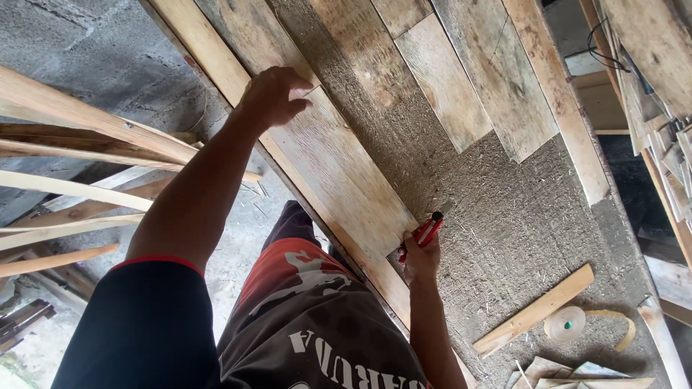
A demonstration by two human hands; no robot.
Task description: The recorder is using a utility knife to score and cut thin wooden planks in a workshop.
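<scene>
Pressing left hand (276,96) on rough plank (339,173); right hand (420,259) gripping red tool (425,234).

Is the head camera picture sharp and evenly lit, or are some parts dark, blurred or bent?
Head view: soft daylight, no glare; the left hand on the plank and the right hand with the red tool are sharp; the gap at the right edge is dark; the sticks at left look slightly bowed, though lens distortion cannot be confirmed.

One view only is given, taken from the head, aimed steeply down and close over the bench (504,216) and floor (238,238).
</scene>
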